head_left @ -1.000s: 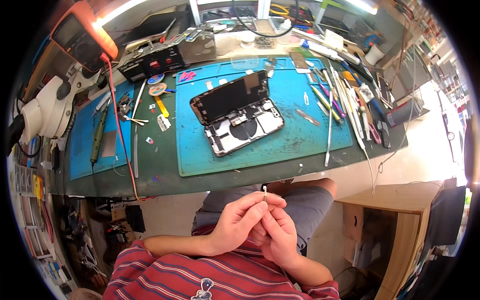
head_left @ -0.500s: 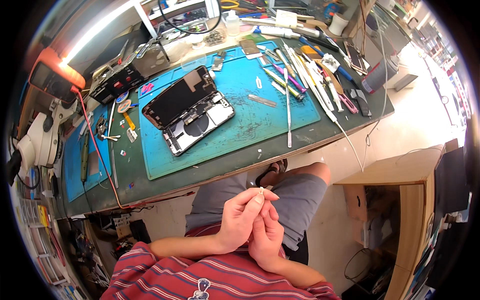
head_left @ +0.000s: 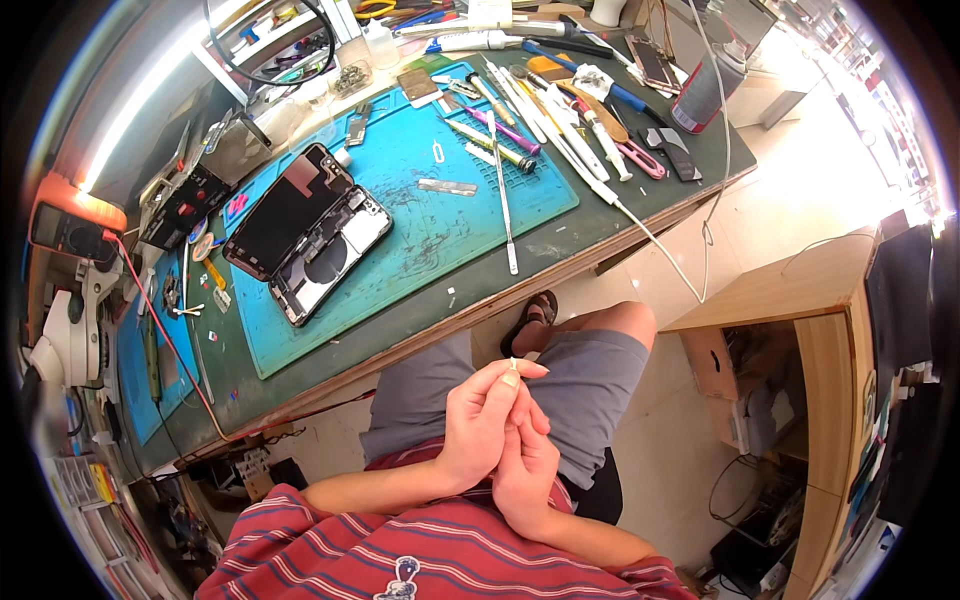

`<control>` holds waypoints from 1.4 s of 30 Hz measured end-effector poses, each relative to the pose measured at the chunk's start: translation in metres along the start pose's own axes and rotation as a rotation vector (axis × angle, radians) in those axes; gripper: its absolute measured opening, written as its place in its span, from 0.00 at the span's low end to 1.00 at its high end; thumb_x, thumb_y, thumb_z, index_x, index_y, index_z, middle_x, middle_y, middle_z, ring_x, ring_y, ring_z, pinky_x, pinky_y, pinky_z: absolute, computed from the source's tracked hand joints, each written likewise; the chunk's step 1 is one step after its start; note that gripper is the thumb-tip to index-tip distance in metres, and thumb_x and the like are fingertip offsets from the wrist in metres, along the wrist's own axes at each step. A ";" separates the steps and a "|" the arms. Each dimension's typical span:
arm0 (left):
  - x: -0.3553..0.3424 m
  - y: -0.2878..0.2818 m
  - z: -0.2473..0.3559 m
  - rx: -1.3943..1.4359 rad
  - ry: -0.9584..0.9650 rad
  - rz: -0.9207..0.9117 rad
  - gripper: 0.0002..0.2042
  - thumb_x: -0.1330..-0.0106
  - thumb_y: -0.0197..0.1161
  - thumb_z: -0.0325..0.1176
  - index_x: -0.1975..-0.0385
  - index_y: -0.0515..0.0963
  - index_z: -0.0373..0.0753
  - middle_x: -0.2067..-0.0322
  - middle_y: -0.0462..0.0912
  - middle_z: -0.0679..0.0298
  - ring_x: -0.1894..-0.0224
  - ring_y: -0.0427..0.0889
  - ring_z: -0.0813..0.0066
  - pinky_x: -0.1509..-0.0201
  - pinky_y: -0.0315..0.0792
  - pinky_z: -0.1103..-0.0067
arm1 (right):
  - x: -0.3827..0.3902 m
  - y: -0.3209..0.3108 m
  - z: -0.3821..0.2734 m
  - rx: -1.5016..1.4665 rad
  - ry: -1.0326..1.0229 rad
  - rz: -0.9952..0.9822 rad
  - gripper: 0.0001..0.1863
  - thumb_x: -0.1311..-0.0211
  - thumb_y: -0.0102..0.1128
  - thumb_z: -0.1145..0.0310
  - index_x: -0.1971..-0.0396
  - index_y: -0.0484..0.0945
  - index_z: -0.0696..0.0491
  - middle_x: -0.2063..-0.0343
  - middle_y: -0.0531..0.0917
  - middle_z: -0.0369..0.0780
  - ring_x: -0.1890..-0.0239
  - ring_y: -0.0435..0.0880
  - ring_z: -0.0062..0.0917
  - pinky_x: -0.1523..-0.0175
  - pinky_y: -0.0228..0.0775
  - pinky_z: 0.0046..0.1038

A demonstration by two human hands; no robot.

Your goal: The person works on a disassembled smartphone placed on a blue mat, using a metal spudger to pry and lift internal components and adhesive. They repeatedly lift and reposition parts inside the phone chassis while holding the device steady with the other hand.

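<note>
My left hand (head_left: 478,420) pinches a small thin white-tipped piece (head_left: 513,364) between thumb and forefinger above my lap. My right hand (head_left: 525,465) is closed just below and right of it, touching the left; what its curled fingers hold is hidden. Beyond my hands, on a blue mat (head_left: 420,255) on the workbench, lies an opened phone (head_left: 335,260) with its black screen panel (head_left: 275,210) folded up. A long metal tool (head_left: 504,200) lies near the mat's right part, with a flat metal strip (head_left: 447,187) and several pen-like tools (head_left: 495,145).
A multimeter (head_left: 75,225) with a red lead and a microscope (head_left: 55,355) stand at the left. Long tools (head_left: 560,130), a spray can (head_left: 708,88) and loose cables crowd the bench's right. A wooden cabinet (head_left: 830,380) stands right of my leg, below bench height.
My view has swung to the right, so the bench appears tilted and further left. My hands stay together at the small piece, which shows less above the fingertips.
</note>
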State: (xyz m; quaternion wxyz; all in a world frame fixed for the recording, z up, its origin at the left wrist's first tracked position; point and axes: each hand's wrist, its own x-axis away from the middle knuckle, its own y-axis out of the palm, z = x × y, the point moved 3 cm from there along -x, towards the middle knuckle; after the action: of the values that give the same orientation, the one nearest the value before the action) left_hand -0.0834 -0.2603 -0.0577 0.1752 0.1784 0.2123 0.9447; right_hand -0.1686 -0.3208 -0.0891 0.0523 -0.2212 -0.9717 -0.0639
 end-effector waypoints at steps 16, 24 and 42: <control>-0.007 -0.004 -0.014 -0.024 -0.021 -0.078 0.15 0.11 0.51 0.32 0.43 0.83 0.30 0.68 0.83 0.67 0.61 0.85 0.78 0.49 0.83 0.75 | 0.001 -0.005 0.009 -0.521 0.235 0.030 0.20 0.10 0.54 0.68 0.27 0.79 0.58 0.42 0.86 0.34 0.44 0.83 0.15 0.40 0.77 0.20; -0.005 -0.002 -0.019 -0.035 -0.068 0.037 0.16 0.11 0.50 0.34 0.43 0.84 0.31 0.75 0.74 0.71 0.71 0.83 0.77 0.49 0.85 0.68 | 0.008 0.000 0.017 -0.404 0.235 0.065 0.19 0.10 0.55 0.68 0.28 0.81 0.55 0.47 0.87 0.34 0.46 0.81 0.13 0.40 0.74 0.20; -0.014 -0.007 -0.033 -0.109 -0.210 0.182 0.19 0.11 0.47 0.37 0.40 0.82 0.31 0.78 0.66 0.73 0.76 0.79 0.80 0.51 0.88 0.66 | 0.007 0.003 0.035 -0.263 0.347 0.119 0.20 0.11 0.51 0.74 0.27 0.79 0.58 0.41 0.87 0.37 0.42 0.80 0.16 0.35 0.73 0.21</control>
State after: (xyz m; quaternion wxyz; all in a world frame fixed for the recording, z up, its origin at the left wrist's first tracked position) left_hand -0.0831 -0.2716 -0.0929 0.1196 0.2851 0.1244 0.9428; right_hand -0.1757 -0.3097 -0.1220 0.1931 -0.2688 -0.9167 -0.2237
